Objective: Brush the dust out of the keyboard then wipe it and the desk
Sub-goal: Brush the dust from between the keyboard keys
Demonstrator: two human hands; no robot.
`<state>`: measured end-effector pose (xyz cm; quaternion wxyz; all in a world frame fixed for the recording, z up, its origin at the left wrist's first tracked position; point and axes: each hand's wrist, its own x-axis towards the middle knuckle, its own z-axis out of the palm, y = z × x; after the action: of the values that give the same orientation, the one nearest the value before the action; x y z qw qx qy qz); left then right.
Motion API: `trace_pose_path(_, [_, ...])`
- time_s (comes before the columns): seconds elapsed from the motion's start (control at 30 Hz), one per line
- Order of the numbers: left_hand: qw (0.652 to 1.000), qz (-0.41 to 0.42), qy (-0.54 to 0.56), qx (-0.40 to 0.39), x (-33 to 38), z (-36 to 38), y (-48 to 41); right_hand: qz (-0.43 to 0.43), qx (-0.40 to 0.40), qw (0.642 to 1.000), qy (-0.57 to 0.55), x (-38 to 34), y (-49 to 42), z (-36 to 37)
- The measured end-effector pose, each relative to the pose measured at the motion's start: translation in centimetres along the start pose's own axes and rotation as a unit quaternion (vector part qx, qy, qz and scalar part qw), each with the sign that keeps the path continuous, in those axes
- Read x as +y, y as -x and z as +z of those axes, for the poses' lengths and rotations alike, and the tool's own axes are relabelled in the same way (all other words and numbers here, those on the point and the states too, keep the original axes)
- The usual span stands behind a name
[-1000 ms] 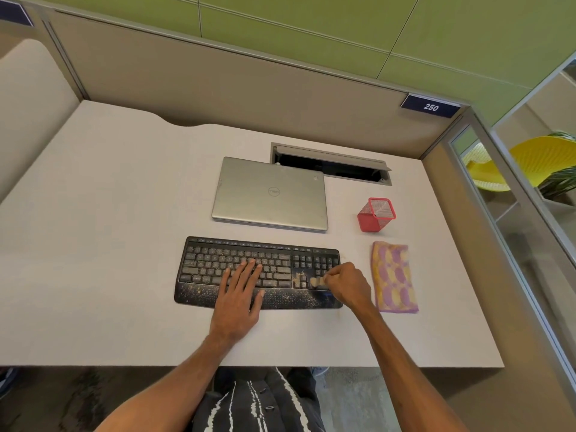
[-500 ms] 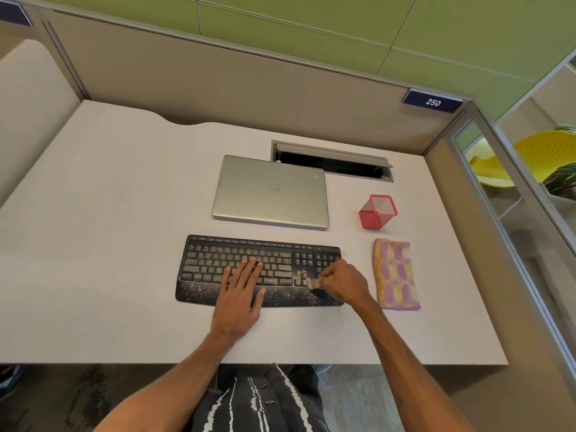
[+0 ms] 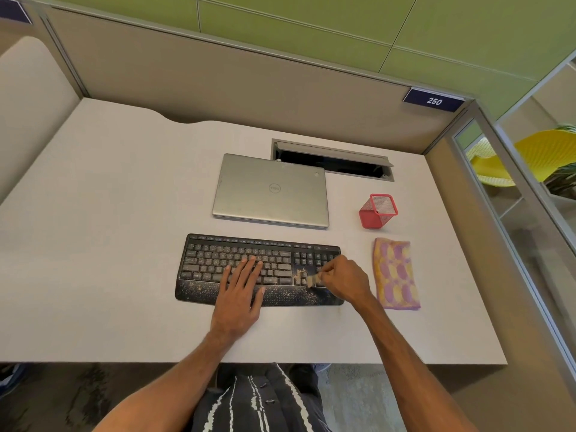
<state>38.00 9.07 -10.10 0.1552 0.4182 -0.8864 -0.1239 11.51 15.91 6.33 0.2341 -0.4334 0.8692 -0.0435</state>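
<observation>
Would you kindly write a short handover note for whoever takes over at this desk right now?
Left hand lies flat on the keyboard.
Right hand grips the small brush, bristles on the number pad's lower keys.
Dust speckles keys and palm rest: brushing unfinished.
Cloth lies on the desk right of the keyboard, untouched.
Left to do: finish brushing, then wipe keyboard and desk.

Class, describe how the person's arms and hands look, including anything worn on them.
The left hand and right hand are bare: no gloves or watch show. Both forearms are uncovered, with no sleeves in view. Near the lap, a dark garment with white stripes shows.
</observation>
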Motion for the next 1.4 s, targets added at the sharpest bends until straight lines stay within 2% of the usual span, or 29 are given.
trace_pose_path(0.13, [1.000, 0.000, 0.002, 0.000, 0.0, -0.1, 0.0, 0.008, 0.063, 0.997, -0.046, -0.4, 0.0, 0.0])
trace_pose_path(0.43, [1.000, 0.000, 0.008, 0.004, 0.0, 0.0, 0.0, -0.032, -0.007, 0.999, -0.015, -2.5, -0.4, -0.4])
trace_pose_path(0.6, [1.000, 0.000, 0.008, 0.004, 0.0, 0.1, 0.0, -0.014, 0.071, 0.997, 0.014, -2.6, -0.9, -1.5])
trace_pose_path(0.9, [1.000, 0.001, 0.009, 0.005, 0.0, 0.1, 0.0, -0.070, -0.022, 0.996, 0.059, -4.2, -0.6, 0.6])
trace_pose_path(1.07, [1.000, 0.000, 0.009, 0.002, 0.0, 0.0, 0.0, -0.056, 0.001, 0.996, 0.072, -3.8, -0.8, -0.3])
trace_pose_path(1.4, [1.000, 0.001, 0.004, 0.005, 0.1, -0.2, 0.1, -0.084, -0.050, 0.994, 0.046, -4.9, 0.2, 1.0])
